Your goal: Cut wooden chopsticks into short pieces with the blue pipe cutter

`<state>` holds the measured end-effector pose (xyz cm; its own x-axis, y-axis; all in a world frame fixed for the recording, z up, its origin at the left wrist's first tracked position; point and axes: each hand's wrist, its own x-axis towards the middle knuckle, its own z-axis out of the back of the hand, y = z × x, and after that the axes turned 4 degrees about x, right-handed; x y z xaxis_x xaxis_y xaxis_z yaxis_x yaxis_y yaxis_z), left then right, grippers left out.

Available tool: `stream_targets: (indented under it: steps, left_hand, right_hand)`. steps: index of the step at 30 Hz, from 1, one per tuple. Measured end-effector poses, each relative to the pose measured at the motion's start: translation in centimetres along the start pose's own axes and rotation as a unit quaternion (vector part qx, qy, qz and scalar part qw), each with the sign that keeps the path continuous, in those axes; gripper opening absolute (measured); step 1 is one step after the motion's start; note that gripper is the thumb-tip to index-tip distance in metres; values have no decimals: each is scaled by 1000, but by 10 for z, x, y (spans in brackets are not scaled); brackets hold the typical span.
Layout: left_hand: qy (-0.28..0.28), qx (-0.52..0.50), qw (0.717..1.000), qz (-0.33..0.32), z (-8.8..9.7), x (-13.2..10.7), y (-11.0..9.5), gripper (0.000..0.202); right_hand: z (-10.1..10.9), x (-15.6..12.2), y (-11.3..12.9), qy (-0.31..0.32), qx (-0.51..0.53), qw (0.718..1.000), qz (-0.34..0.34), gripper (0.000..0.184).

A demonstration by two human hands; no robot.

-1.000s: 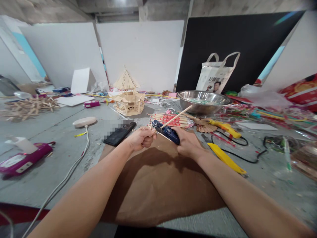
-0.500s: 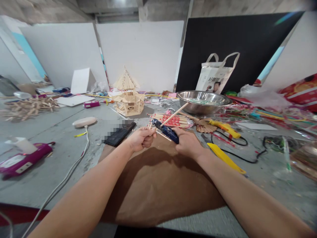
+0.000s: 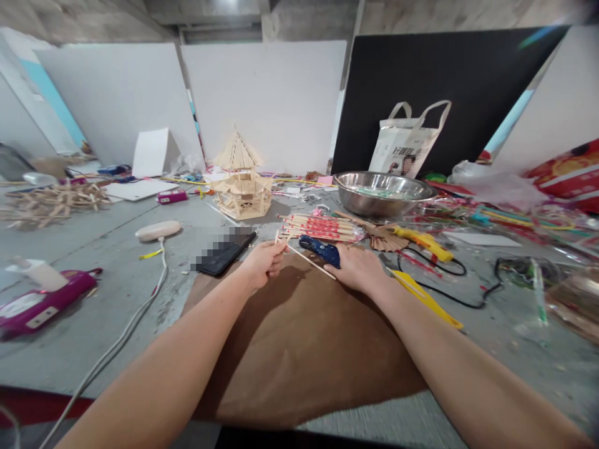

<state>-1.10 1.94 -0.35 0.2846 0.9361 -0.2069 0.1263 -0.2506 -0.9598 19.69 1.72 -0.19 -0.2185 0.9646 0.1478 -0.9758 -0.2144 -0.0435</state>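
Observation:
My left hand [image 3: 266, 262] is closed in a pinch on short pale wooden stick pieces [image 3: 277, 237], whose ends show above the fingertips. My right hand [image 3: 358, 267] lies palm down, closed over the right end of a dark blue hand tool [image 3: 318, 249], perhaps cutters; its jaws are not clear. A thin wooden stick [image 3: 312, 262] slants across the brown board [image 3: 299, 349], between my left fingertips and my right thumb. Just behind the tool lie bundled wooden sticks with red-printed wrapping [image 3: 322, 227].
A stick-built pagoda model [image 3: 243, 187] stands behind. Around me are a phone [image 3: 227, 252], a steel bowl [image 3: 386, 193], a yellow glue gun [image 3: 423, 242], a yellow utility knife [image 3: 428, 299], a purple power strip [image 3: 51, 302] and a white cable [image 3: 140, 318].
The long stick that pointed up from the tool no longer shows there. My right hand and the tool have moved right and apart from my left hand, which shifted slightly left.

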Motion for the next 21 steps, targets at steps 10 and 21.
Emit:
stream_targets:
  steps: [10,21]
  left_hand:
    - [33,25,999,4,-11,-6,1,9]
    - [26,-27,992,-122,-17,0,9,7]
  right_hand:
    - [-14,2,-6,-22,-1,1000,-22,73]
    - [10,-10,20,-40,38,992,116,33]
